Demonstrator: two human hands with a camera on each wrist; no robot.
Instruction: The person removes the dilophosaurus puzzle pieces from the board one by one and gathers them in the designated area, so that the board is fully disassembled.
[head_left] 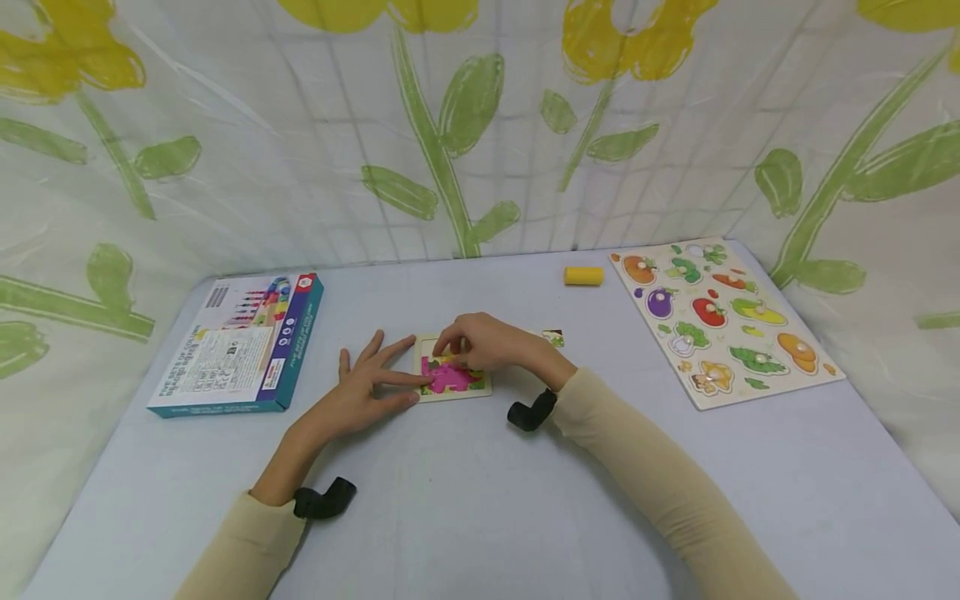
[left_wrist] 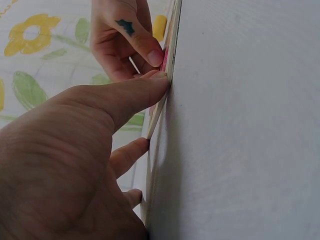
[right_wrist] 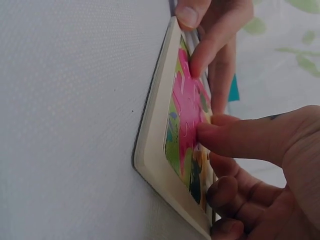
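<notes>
A small wooden jigsaw puzzle (head_left: pixel 453 397) with a pale frame and a pink picture lies flat on the table between the hands. My left hand (head_left: pixel 367 392) has its fingers spread; in the right wrist view one of its fingertips rests on the pink picture and its thumb lies at the frame's edge. My right hand (head_left: pixel 487 343) reaches over the far side, thumb and forefinger pinching a puzzle piece at the picture, its other fingers curled. The piece is mostly hidden by the fingers. Another loose puzzle piece (head_left: pixel 553 337) lies beyond the right wrist.
A boxed set (head_left: pixel 232 346) with a teal edge lies at the left. A yellow cylinder (head_left: pixel 583 276) sits near the back edge. At the right is a vegetable peg board (head_left: pixel 720 321). A flower-printed curtain (head_left: pixel 525 167) hangs behind the table.
</notes>
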